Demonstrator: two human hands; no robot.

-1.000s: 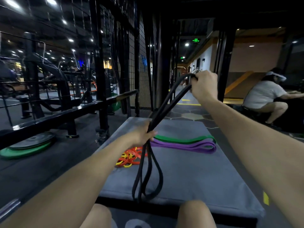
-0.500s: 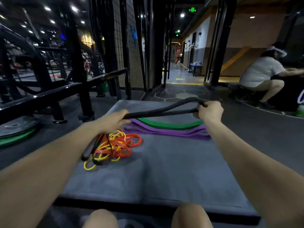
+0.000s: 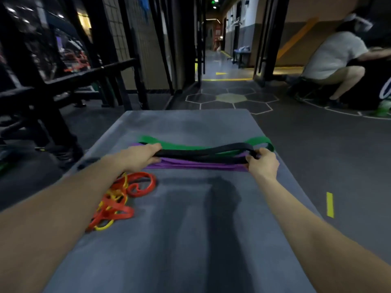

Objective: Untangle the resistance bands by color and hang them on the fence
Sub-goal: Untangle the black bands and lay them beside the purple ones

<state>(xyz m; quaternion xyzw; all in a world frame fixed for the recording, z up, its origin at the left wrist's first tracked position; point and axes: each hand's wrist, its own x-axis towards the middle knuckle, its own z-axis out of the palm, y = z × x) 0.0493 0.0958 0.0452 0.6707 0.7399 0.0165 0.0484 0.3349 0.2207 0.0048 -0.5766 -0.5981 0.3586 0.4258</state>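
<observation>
The person holds the black band by its two ends. The left hand has its fingers wrapped round one end, and the right hand has its fingers wrapped round the other. The band is stretched out flat and long, running from left to right, just over the purple band and the green band on the grey mat. Those three look sorted. The red and yellow bands are in a messy knot near the left arm. None can be seen hanging on the fence yet, so most of the job looks left to do.
</observation>
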